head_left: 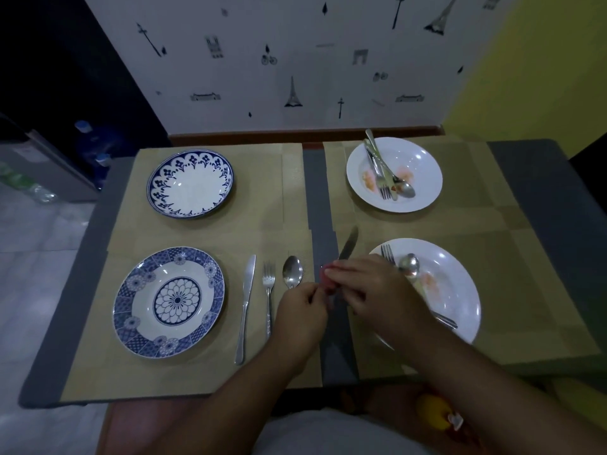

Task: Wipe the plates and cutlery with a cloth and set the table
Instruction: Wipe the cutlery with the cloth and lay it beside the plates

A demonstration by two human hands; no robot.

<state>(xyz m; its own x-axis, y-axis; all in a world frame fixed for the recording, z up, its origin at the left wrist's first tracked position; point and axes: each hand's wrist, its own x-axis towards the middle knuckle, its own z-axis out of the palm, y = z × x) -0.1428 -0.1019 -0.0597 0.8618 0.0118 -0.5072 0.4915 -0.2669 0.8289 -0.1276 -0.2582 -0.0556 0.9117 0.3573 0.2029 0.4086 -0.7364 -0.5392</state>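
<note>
Hands: lower centre of the frame, close together.
Left hand: fingers curled round the hidden handle of knife.
Right hand: fingers pinching pink cloth round the knife, blade pointing up-right.
Lower left: flowered plate; second knife, fork and spoon just right of it.
Lower right: smeared white plate.
Upper left: blue-rimmed plate.
Upper right: far white plate holding cutlery.

1. This is a home dining corner: a small grey table laid with 4 plates on woven placemats.
2. Wallpaper printed with Eiffel towers and bicycles backs the table, and a yellow wall adjoins it.
3. On the left, blue-capped water bottles stand by a pale tiled floor.
</note>
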